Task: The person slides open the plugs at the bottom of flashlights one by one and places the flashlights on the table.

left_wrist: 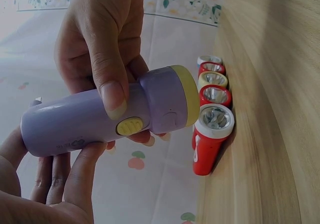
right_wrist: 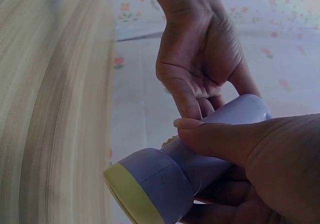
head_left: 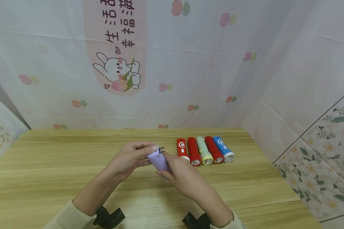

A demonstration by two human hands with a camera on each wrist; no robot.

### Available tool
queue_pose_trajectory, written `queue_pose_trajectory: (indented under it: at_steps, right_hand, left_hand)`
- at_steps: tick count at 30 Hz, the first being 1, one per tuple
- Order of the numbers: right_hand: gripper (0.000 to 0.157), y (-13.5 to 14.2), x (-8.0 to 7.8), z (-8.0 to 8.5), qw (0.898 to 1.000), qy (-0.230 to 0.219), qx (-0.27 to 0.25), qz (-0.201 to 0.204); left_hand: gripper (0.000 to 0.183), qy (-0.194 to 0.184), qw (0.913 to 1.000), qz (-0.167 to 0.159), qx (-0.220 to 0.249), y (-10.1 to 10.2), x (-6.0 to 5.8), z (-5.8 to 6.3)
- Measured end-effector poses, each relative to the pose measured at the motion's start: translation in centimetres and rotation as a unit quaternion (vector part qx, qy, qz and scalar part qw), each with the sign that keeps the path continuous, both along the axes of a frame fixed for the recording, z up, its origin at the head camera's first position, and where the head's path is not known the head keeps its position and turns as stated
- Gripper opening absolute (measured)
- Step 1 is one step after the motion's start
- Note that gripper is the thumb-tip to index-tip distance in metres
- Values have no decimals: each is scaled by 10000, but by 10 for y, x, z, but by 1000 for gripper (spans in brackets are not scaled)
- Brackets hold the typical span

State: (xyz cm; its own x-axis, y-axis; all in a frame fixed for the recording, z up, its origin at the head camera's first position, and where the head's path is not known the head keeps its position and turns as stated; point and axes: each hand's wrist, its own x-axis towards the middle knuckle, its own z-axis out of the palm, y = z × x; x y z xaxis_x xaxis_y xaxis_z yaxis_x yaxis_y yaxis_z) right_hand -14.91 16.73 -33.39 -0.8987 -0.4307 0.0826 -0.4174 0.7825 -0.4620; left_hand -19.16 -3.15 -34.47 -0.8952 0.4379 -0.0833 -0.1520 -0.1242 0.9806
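A purple flashlight (left_wrist: pixel 90 116) with a yellow head ring and a ribbed yellow switch is held up above the table between both hands. Two metal plug prongs (head_left: pixel 161 150) stick out of its tail end. My left hand (head_left: pixel 130 160) pinches that tail end, the thumb right beside the prongs. Around the body, close to the head, my right hand (head_left: pixel 179 173) grips with its thumb pressed along the side, as the left wrist view shows. The yellow ring (right_wrist: pixel 131 196) points down and left in the right wrist view.
Several flashlights lie side by side behind my right hand: a red one with a white rim (head_left: pixel 182 148), two plain red ones, a pale green one (head_left: pixel 204 150) and a blue one (head_left: pixel 223 149). The wooden table (head_left: pixel 60 178) meets a patterned cloth (head_left: pixel 189 63) at the back.
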Motion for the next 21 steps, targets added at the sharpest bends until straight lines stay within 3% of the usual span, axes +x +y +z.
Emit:
queue_pose_trajectory:
  at_steps: [21]
  right_hand:
    - [42, -2, 2, 2, 9998, -120, 131, -120]
  left_hand:
    - [23, 39, 10000, -45, 62, -1, -1, -2]
